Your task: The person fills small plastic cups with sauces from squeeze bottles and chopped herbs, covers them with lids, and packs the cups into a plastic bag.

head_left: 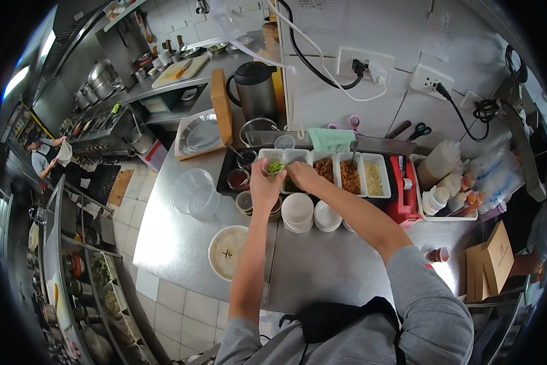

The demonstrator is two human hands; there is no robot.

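Note:
My left hand is wrapped round a small clear cup with chopped greens in it, raised over the front of a white tub at the left of the topping row. Beside it, my right hand reaches down into the neighbouring tub. Its fingers are drawn together, and their tips are hidden, so what they pinch does not show. Right of that hand stand tubs of brown minced topping, reddish-brown crumbly topping and pale chopped topping. A dark red sauce jar is left of my left hand.
Stacked white bowls stand before the tubs. Clear plastic containers and a lidded round tub are to the left. A thermos jug, squeeze bottles and a cardboard box surround the counter. A person holds a cloth far left.

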